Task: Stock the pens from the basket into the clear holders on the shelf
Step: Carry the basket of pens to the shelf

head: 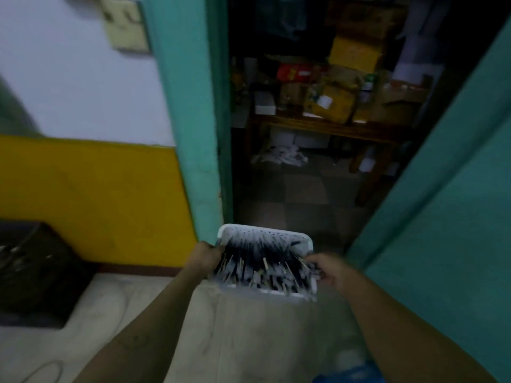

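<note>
A white perforated plastic basket (262,233) hangs in front of me at low centre, carried between both hands. It is packed with several dark pens (262,265) with pale clips, lying lengthwise. My left hand (206,257) grips the basket's left rim. My right hand (329,269) grips its right rim. The picture is blurred by motion. No clear holders or display shelf are in view.
A teal door frame (190,120) stands at left and an open teal door (448,189) at right, with a dark storeroom between. Inside, a wooden table (326,128) holds yellow boxes. A dark box (36,269) sits on the floor at left beside the yellow wall.
</note>
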The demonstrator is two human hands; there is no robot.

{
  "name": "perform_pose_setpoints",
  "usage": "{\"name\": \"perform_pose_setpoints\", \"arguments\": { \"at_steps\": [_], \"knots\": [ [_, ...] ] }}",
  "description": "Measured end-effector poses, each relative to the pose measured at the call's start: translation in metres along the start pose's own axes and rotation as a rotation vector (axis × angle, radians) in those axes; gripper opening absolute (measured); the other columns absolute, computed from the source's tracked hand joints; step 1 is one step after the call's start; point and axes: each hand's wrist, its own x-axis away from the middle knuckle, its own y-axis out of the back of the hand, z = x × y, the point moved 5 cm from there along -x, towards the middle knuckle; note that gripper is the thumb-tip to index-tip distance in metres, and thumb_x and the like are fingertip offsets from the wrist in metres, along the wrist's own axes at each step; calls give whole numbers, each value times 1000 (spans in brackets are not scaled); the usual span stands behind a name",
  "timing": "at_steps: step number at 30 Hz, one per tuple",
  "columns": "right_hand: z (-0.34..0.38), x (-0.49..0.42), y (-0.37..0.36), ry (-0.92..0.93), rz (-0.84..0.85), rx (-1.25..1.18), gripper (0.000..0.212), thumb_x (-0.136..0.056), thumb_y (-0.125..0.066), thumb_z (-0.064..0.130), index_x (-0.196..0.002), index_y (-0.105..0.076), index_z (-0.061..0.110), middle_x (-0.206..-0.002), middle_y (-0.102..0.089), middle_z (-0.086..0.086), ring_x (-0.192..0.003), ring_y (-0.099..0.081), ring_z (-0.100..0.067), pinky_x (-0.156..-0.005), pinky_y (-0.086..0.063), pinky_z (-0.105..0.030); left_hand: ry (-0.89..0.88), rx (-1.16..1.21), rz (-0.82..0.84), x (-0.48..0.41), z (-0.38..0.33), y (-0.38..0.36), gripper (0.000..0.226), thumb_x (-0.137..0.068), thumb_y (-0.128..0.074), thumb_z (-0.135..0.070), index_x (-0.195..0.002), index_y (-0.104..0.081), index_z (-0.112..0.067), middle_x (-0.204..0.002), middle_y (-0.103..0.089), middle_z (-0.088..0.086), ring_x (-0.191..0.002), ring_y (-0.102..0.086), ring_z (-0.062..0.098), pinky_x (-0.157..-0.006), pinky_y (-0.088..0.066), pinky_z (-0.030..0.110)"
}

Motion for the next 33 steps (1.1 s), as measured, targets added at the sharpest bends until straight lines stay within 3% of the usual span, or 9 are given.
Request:
{"name": "perform_pose_setpoints", "arguments": {
  "at_steps": [3,6,13,16,19,22,24,27,33],
  "knots": [
    [33,8,-74,63,90,75,17,-87,-62,9,-71,-56,10,-66,-53,-9,-54,-49,-15,-45,-44,-17,85,38,-105,3,43,69,57,-91,-54,-55,-55,-35,-14,-57,-35,9,-55,-32,20,-55,-24,30],
    [68,18,-149,118,175,189,21,-88,-59,6,-68,-53,11,-60,-51,-6,-48,-46,-12,-37,-39,-12,169,96,-217,17,83,136,56,-90,-59,-47,-57,-28,-14,-56,-28,7,-54,-27,19,-54,-20,30],
    [143,37,-306,273,378,447,7,-86,-62,10,-80,-59,11,-71,-55,-8,-63,-52,-18,-59,-45,-27,356,300,-511,54,168,256,47,-90,-56,-47,-81,-59,-1,-81,-60,15,-71,-58,27,-62,-43,33],
    [162,45,-374,297,527,582,13,-89,-58,11,-76,-55,14,-66,-47,-6,-59,-42,-17,-57,-36,-27,437,319,-633,73,199,294,46,-90,-58,-46,-89,-58,-1,-86,-62,14,-75,-59,26,-62,-46,34],
    [177,48,-437,318,618,660,16,-92,-58,16,-77,-53,14,-70,-49,-6,-62,-44,-19,-57,-38,-29,515,351,-738,87,230,326,50,-87,-59,-51,-97,-59,-2,-90,-63,13,-78,-59,26,-68,-50,36],
    [189,49,-499,337,693,705,19,-90,-63,17,-74,-53,12,-70,-53,-7,-62,-49,-20,-57,-42,-29,595,379,-804,98,255,355,45,-88,-61,-48,-90,-53,-4,-81,-56,11,-70,-53,23,-58,-41,32],
    [196,47,-541,344,747,746,16,-84,-71,20,-86,-61,9,-83,-63,-9,-75,-60,-24,-67,-50,-34,669,362,-844,102,272,373,50,-86,-61,-51,-94,-55,-2,-78,-54,10,-69,-53,24,-57,-39,31],
    [209,42,-602,349,841,835,40,-72,-82,29,-103,-66,10,-106,-67,-8,-100,-61,-28,-89,-51,-43,739,350,-912,105,293,399,46,-85,-64,-46,-101,-61,-2,-87,-62,13,-76,-56,27,-63,-40,31],
    [245,61,-715,395,1009,945,16,-79,-75,19,-75,-61,16,-76,-57,-4,-70,-51,-18,-60,-40,-31,898,416,-992,109,322,445,43,-85,-64,-44,-96,-62,-3,-94,-67,14,-82,-63,27,-68,-49,33]
  ]
}}
